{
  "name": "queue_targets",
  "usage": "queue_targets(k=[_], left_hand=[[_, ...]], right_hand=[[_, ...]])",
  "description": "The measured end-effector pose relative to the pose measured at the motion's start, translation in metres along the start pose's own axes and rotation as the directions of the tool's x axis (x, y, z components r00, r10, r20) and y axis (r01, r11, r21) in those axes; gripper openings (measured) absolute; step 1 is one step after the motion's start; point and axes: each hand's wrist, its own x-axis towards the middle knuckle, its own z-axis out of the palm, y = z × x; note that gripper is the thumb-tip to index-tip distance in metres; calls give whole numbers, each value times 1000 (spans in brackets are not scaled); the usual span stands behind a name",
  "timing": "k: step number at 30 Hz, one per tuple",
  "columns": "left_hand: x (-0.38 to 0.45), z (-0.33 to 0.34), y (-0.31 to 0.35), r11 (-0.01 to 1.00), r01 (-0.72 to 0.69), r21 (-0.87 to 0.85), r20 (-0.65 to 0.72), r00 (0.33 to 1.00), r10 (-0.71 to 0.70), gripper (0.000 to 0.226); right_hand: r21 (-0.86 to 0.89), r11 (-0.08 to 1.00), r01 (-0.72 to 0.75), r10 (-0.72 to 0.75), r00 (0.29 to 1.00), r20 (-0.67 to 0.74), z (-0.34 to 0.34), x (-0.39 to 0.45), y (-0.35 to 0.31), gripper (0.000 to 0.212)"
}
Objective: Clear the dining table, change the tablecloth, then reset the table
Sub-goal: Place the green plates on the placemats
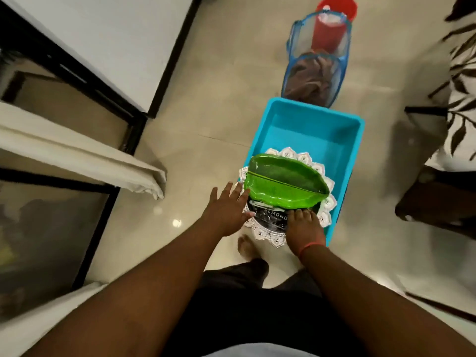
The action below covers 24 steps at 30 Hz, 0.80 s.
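Note:
A green leaf-shaped plate (286, 185) lies on top of a dark packet marked ALMOND (270, 217) and a white scalloped placemat (268, 235). This stack sits over the near end of a blue plastic tub (316, 132) on the floor. My right hand (304, 225) grips the stack's near edge, fingers curled over the packet. At the stack's left edge, my left hand (226, 207) is spread with straight fingers, fingertips touching the placemat and plate rim.
A mesh laundry basket (316, 70) with brown cloth stands beyond the tub, a red bucket (337, 6) behind it. Black-framed glass furniture with a folded white cloth (85, 161) is at left. A leaf-patterned chair (461, 104) is at right. My foot (246, 247) is on the tiled floor.

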Motion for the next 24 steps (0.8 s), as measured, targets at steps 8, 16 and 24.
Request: queue_targets(k=[8,16,24], left_hand=[[32,1,0,970,-219,101,93,973,210,70],[44,4,-3,971,-228,64,121,968,219,67],[46,9,-1,984,-176,10,74,982,174,65]], right_hand=[[-65,992,-109,101,989,-107,8,3,-13,24],[1,996,-93,91,970,-225,19,7,-5,14],[764,560,-322,616,778,-124,-11,15,3,24]])
